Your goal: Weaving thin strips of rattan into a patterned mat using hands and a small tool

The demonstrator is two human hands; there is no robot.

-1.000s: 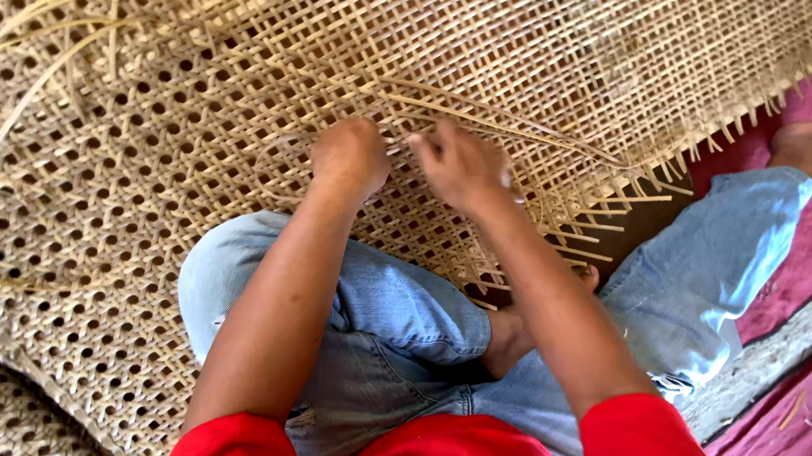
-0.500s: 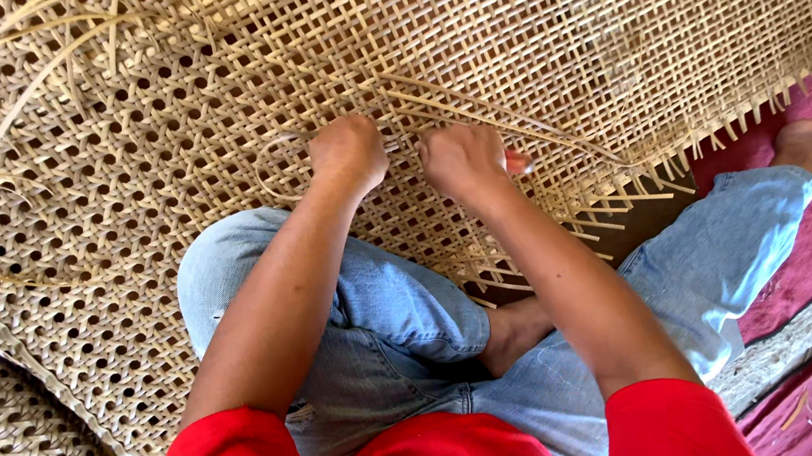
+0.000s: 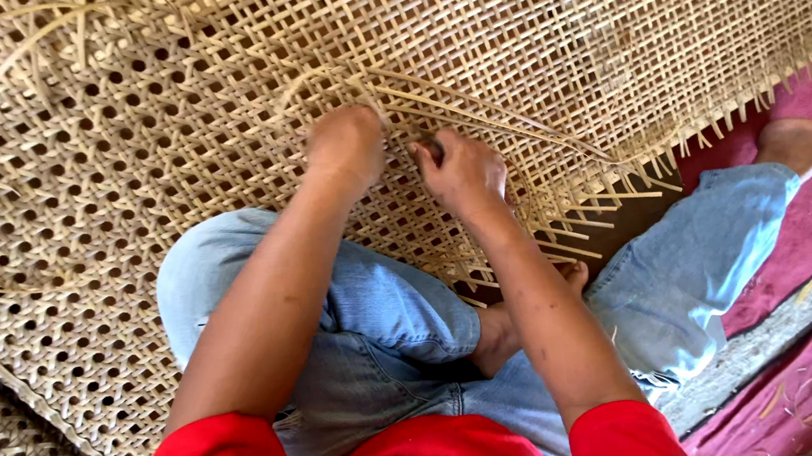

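Now the right hand point(image 3: 463, 170) has drawn back toward the left hand point(image 3: 347, 146), both curled tight, pinching cane strands point(image 3: 475, 115) on the woven cane sheet point(image 3: 212, 108) just beyond the knuckles, so the weave advances 1 pass.

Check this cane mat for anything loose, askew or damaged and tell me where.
Loose strands arc free over the mat at upper left instead of lying woven in. A few more strands run slantwise across the grid from the left hand and right hand. The edge is ragged, with unwoven ends sticking out. No tear shows.
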